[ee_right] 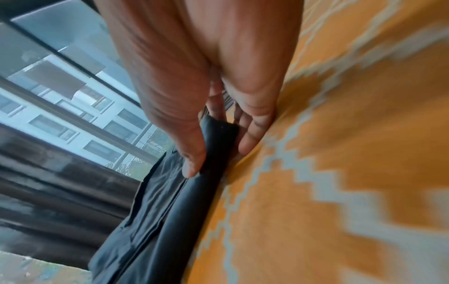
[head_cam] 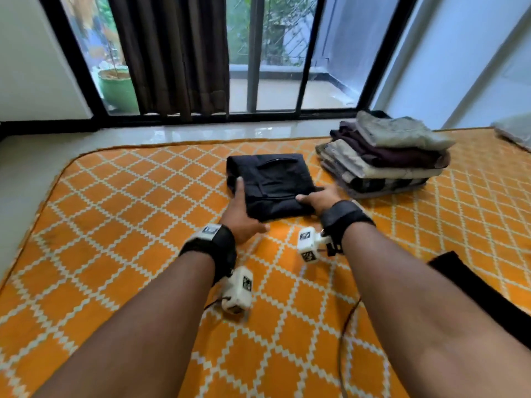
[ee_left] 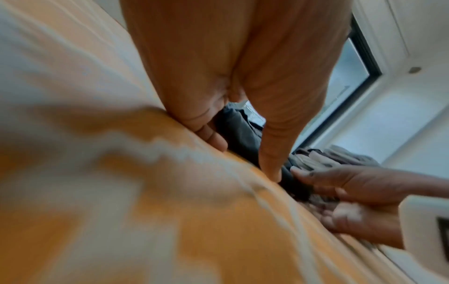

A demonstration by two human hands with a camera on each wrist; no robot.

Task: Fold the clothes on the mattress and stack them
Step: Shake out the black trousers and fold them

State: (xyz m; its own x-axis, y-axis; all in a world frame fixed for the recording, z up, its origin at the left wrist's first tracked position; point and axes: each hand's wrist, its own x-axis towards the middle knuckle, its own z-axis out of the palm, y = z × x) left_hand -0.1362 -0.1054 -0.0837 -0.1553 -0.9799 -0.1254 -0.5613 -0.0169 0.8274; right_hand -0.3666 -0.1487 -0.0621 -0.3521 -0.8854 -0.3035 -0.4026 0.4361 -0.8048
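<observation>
A folded black garment (head_cam: 271, 182) lies flat on the orange diamond-patterned mattress (head_cam: 138, 214), just left of a stack of folded clothes (head_cam: 385, 159). My left hand (head_cam: 253, 203) holds its near-left corner, with fingers (ee_left: 211, 138) along the left side against the mattress and the thumb (ee_left: 271, 165) at the near edge. My right hand (head_cam: 313, 196) pinches the near-right corner: its thumb (ee_right: 192, 163) lies on top of the black garment (ee_right: 170, 201) and the fingers (ee_right: 250, 140) are tucked under the edge.
A strip of black cloth (head_cam: 482, 288) lies on the mattress at the near right. A thin cable (head_cam: 344, 326) runs across the mattress by my right forearm. Beyond the mattress is a tiled floor (head_cam: 201, 130), a glass sliding door (head_cam: 275, 53) and a brown curtain (head_cam: 172, 53).
</observation>
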